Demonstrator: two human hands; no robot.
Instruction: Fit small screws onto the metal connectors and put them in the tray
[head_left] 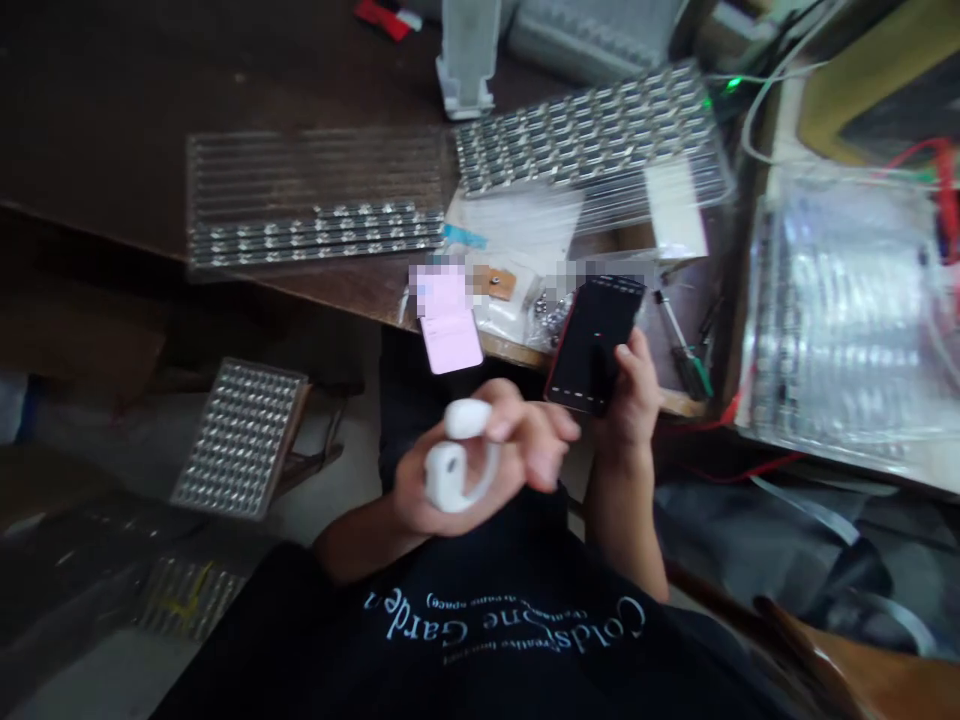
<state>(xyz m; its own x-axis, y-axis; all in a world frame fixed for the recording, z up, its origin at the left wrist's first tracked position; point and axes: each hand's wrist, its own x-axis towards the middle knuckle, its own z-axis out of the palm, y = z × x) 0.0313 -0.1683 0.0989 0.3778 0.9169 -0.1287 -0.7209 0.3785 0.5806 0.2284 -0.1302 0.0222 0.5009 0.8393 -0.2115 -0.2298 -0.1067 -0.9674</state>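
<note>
Near the middle of the head view, my left hand (495, 460) is closed on a white curved earpiece (448, 478) with two rounded ends, its fingers bent and slightly blurred. My right hand (634, 395) grips a dark phone (598, 340) by its lower right side, the thumb at the edge of the screen. The phone's screen is mostly black and faces up. Left of it, a second phone (451, 335) with a lit pink screen lies at the table's front edge, jutting past it.
On the dark table (112, 120) lie a partly filled clear tray (315, 200) and a full tray (585, 130) of metal parts. A marker (686, 355) is right of the dark phone. Stacked clear trays (855, 310) stand at right; another tray (240, 440) sits lower left.
</note>
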